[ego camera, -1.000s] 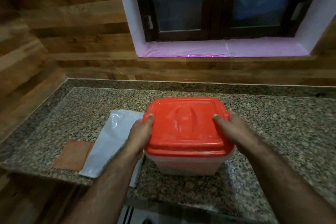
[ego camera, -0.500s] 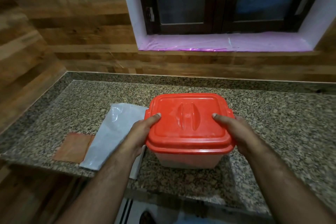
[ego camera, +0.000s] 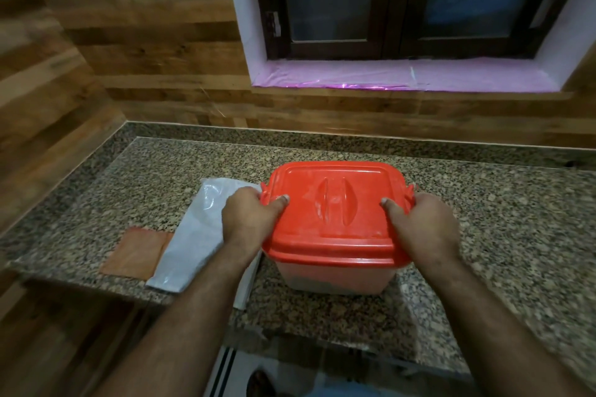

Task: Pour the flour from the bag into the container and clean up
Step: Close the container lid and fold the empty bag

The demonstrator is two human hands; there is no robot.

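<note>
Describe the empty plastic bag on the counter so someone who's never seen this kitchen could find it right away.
On the speckled granite counter under the window, look left of the red-lidded plastic container. The flattened whitish plastic bag lies there, partly under the left hand; unlike the small orange-brown square cloth beside it, it is pale and glossy.

red lid (ego camera: 335,203), speckled granite counter (ego camera: 500,219), white bag (ego camera: 193,235)

— How many things are on your countertop (ego camera: 483,203)?

— Three. One container (ego camera: 335,277) with one red lid (ego camera: 335,206) on it, near the front edge. One flattened white bag (ego camera: 190,245) just to its left. One orange cloth (ego camera: 135,251) left of the bag, at the front edge.

— And hands?

— Two, both mine: my left hand (ego camera: 248,216) and my right hand (ego camera: 425,226), one at each side of the lid, one thumb from each on top.
</note>
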